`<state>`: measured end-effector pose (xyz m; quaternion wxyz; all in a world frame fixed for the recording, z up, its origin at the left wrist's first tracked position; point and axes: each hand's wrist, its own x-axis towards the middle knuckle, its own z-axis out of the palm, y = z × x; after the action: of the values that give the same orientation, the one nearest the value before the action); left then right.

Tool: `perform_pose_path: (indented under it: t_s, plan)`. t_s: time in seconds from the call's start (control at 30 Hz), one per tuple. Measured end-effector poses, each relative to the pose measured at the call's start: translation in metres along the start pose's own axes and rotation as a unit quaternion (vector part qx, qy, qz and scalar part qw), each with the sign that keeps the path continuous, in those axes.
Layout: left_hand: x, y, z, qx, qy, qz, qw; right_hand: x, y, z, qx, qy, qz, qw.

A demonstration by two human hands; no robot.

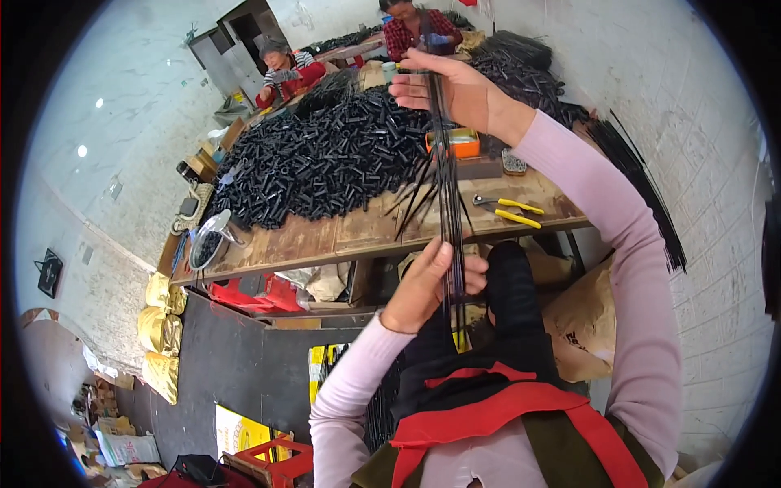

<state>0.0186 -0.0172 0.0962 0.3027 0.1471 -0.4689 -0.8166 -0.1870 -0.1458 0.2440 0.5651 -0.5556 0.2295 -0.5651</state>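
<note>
A bundle of long thin black rods (446,187) runs upright between my two hands. My right hand (455,89) is raised high and grips the upper end of the bundle. My left hand (427,285) grips the lower part near my lap, in front of the table's edge. A few rods splay out sideways from the middle of the bundle. Behind the bundle a large heap of short black tubes (325,159) covers the wooden table (325,236).
Yellow-handled pliers (512,210) and an orange tray (465,145) lie on the table's right part. More black rods (643,187) lean at the white brick wall on the right. A metal bowl (207,244) sits at the table's left end. Two people (285,73) work at the far end.
</note>
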Motion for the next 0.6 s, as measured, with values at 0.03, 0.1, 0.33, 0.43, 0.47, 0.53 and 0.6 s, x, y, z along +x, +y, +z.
perform_pose_path:
  t_s: [0.03,0.1,0.33,0.43,0.47,0.53,0.6]
  plan:
    - [0.005,0.005,-0.002,-0.031,-0.034,-0.013,0.999,-0.007,0.002,-0.004,0.002,0.004,0.003,1.000]
    - [0.009,0.019,-0.009,-0.060,-0.065,-0.029,0.996,-0.029,0.008,0.017,0.034,-0.053,0.072,0.995]
    - [0.008,0.018,0.010,-0.050,-0.043,0.018,0.998,-0.085,0.003,0.011,-0.297,-0.053,0.135,0.944]
    - [0.011,0.017,0.017,-0.047,-0.010,0.007,0.999,-0.097,-0.005,0.013,-0.402,0.016,0.138,0.905]
    - [0.013,0.016,0.019,-0.038,0.003,0.006,0.999,-0.100,-0.008,0.012,-0.454,0.035,0.122,0.882]
    - [0.018,0.011,0.020,-0.046,0.012,0.007,0.999,-0.106,-0.001,0.014,-0.465,0.038,0.052,0.883]
    - [0.019,0.010,0.020,-0.052,0.020,0.004,0.998,-0.112,-0.005,0.029,-0.558,0.043,0.079,0.825]
